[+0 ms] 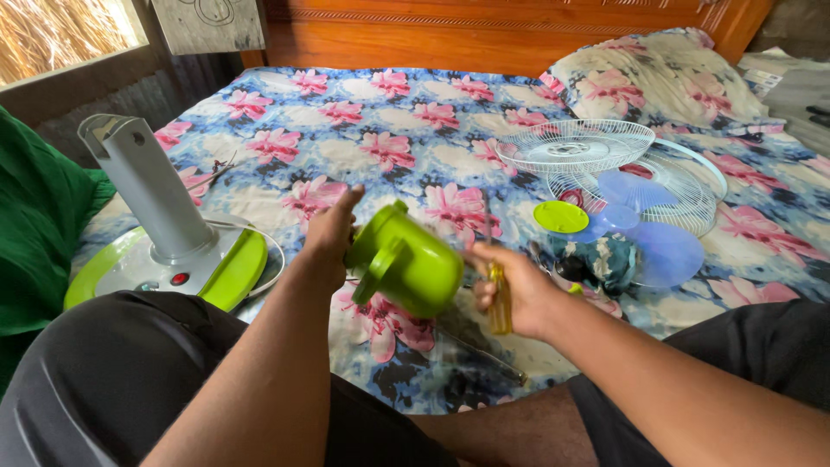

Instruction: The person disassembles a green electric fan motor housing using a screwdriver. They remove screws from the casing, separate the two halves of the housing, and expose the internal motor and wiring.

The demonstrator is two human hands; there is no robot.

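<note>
A person sits on a bed (pixel 406 112) spread with a flowered sheet, a dismantled fan laid out around them. The left hand (pixel 331 238) steadies a green motor housing (pixel 411 264), held above the sheet between the knees; its fingers wrap the far side and the thumb points up. The right hand (pixel 519 290) is closed around the yellow handle of a screwdriver (pixel 499 303), gripping it firmly, the shaft rising toward the housing's open end, though the tip is hard to make out. The housing looks like rigid, smooth plastic, probably weighted by the motor inside, so it would be best gripped around its body or by the handle-like bracket on its back instead of the glossy dome. Both forearms reach forward from the lap, elbows bent, wrists turned inward toward each other. To the left stands the fan base (pixel 164 251) with its grey column; to the right lie the white grilles (pixel 579 143), a blue blade (pixel 648 225) and a green cap (pixel 560 216).
</note>
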